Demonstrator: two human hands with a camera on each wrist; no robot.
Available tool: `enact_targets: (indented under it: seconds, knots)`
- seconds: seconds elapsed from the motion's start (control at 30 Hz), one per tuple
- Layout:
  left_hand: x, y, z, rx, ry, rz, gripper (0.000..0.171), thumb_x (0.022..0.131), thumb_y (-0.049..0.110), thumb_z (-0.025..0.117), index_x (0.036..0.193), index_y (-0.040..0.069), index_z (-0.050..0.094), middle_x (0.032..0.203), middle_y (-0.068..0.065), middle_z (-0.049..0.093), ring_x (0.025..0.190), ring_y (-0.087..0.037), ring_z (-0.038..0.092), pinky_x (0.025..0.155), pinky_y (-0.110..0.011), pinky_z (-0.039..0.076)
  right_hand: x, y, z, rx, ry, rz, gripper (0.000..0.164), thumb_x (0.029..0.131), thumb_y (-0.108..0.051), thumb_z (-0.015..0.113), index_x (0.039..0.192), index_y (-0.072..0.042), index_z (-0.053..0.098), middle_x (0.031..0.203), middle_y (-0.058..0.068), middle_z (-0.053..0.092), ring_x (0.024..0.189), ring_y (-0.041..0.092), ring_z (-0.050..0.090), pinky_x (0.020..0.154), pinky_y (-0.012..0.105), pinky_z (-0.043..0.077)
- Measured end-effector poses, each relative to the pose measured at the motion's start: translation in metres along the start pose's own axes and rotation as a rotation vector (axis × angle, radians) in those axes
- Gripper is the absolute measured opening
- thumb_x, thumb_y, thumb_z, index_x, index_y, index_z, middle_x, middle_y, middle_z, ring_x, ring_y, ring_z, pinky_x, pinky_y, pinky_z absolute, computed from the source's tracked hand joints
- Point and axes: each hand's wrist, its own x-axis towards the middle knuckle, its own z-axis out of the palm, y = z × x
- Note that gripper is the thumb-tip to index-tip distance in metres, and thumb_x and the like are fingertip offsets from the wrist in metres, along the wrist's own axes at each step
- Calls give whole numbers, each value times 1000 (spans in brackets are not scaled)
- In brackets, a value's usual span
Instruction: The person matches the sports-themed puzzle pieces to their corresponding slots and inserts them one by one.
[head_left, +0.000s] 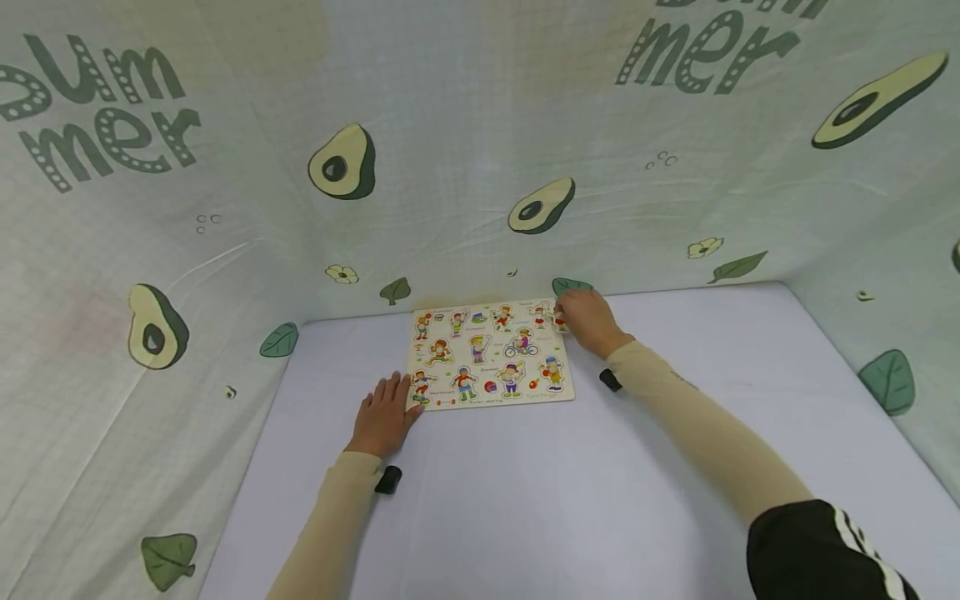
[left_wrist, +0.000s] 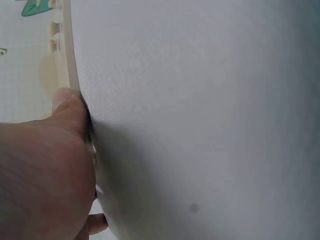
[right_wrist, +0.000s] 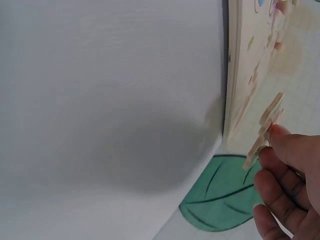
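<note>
A wooden peg puzzle board (head_left: 491, 337) with printed sports figures lies at the back of the table. My left hand (head_left: 382, 415) rests at its near left corner, fingers spread flat. In the left wrist view, the thumb (left_wrist: 70, 107) presses on the board's edge. My right hand (head_left: 591, 321) is over the far right corner. Between its thumb and index finger it pinches a thin wooden puzzle piece (right_wrist: 263, 131), held tilted and lifted off the board's surface in the right wrist view. Several figure pieces, such as the cyclist (head_left: 521, 343), lie on the board.
A white table top (head_left: 487, 500) extends in front of the board and to both sides. Behind it hangs a pale cloth (head_left: 450, 233) printed with avocados and leaves, close to the board's far edge. A black wrist device (head_left: 387, 480) is at the left wrist.
</note>
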Motion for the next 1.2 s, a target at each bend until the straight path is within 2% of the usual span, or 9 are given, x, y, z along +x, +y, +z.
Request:
enact_targets:
  seconds: [0.23, 0.63, 1.2]
  knots:
    - [-2, 3, -1, 2, 0, 6, 66, 112, 35, 53, 161, -4, 32, 167, -30, 30, 155, -51, 27, 122, -69, 28, 14, -9, 8, -4, -9, -1, 13, 98, -5, 76, 108, 3, 74, 105, 16, 75, 103, 34, 71, 96, 49, 57]
    - [6, -6, 10, 29, -15, -6, 72, 112, 43, 51, 164, -1, 29, 170, -27, 28, 157, -49, 26, 124, -67, 28, 26, -14, 17, 1, -81, 29, 14, 103, -2, 67, 113, 1, 75, 112, 16, 74, 113, 35, 68, 104, 49, 52]
    - [4, -3, 5, 39, -24, -31, 71, 111, 40, 53, 164, -1, 30, 170, -27, 28, 157, -48, 25, 125, -66, 27, 35, -17, 23, -47, -96, -4, 14, 102, 1, 66, 114, 3, 74, 112, 18, 74, 108, 36, 69, 99, 49, 55]
